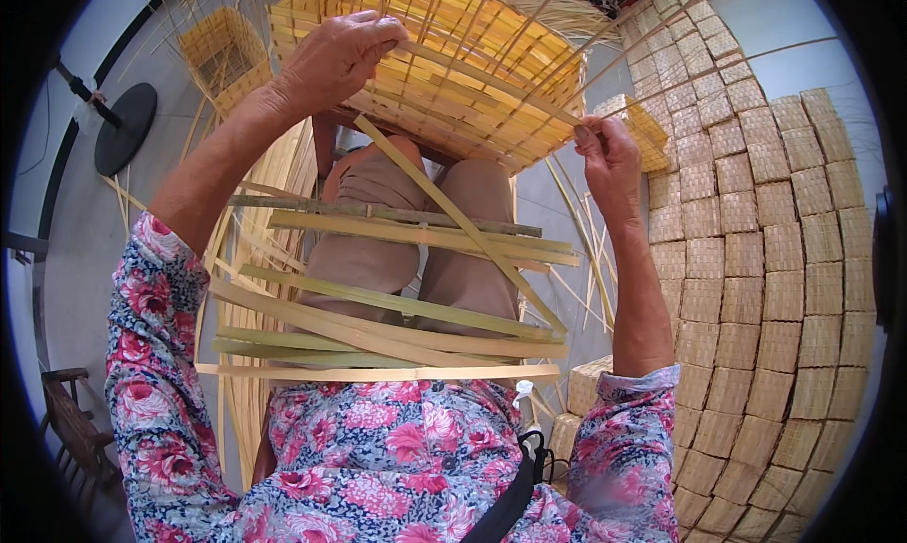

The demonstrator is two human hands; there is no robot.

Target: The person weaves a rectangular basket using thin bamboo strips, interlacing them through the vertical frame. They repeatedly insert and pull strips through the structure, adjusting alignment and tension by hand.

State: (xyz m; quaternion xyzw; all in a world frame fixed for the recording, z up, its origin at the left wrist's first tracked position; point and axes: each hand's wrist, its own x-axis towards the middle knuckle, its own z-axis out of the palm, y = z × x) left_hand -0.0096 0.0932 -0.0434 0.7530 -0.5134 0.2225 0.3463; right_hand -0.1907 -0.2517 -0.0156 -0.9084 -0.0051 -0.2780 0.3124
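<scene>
Large basket (453, 120) lies at the far side, beyond the lap (354, 260); strips (404, 305) lie across the lap; small basket (234, 38), far left; rows of boxes (738, 212), right.

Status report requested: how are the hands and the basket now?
Left hand, right hand: both pinching one pale strip. Basket ahead, strip across it. Loose strips over lap.

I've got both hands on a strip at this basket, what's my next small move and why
Perhaps press the strip snug against the woven basket: the left hand and right hand hold it along one side, and bare stakes jut past it.
</scene>
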